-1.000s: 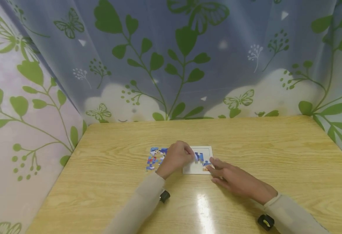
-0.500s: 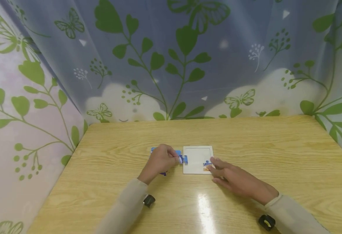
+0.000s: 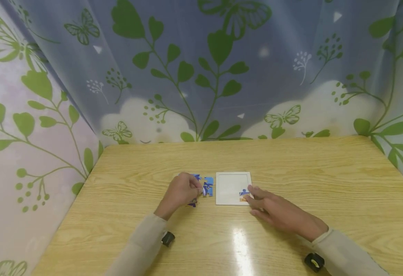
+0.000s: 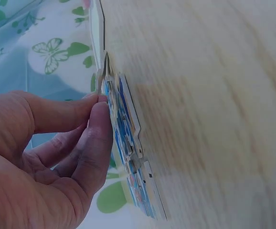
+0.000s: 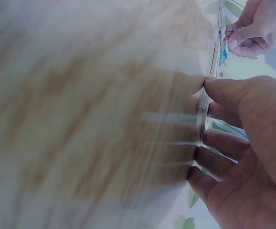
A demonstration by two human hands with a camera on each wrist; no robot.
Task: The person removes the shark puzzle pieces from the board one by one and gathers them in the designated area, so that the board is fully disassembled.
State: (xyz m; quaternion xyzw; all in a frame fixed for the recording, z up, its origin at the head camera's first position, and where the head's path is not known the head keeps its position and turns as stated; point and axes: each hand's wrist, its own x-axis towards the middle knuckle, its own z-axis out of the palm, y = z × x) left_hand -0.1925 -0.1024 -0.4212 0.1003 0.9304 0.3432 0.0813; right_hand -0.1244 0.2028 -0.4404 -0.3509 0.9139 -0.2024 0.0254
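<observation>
My left hand (image 3: 178, 192) pinches a blue and white jigsaw puzzle piece (image 3: 205, 190) between thumb and fingertips. It is over a group of loose puzzle pieces (image 3: 209, 180), which the hand partly hides. In the left wrist view those pieces (image 4: 128, 143) appear nearly edge-on, close under the fingertips. To their right lies a white square puzzle tray (image 3: 227, 188) with a raised rim. One blue and orange piece (image 3: 243, 196) sits in its lower right corner. My right hand (image 3: 277, 211) rests at the tray's right edge, fingers extended, fingertips reaching over the rim by that corner piece.
The wooden table (image 3: 129, 222) extends on all sides of the pieces and tray. Behind it hangs a blue curtain (image 3: 256, 76) with green leaves and butterflies, and a pale patterned one (image 3: 1, 161) lines the left side.
My left hand has lifted a blue piece off the tray and carried it left to the loose pieces. The corner piece stays in the tray, and my right hand has hardly moved.
</observation>
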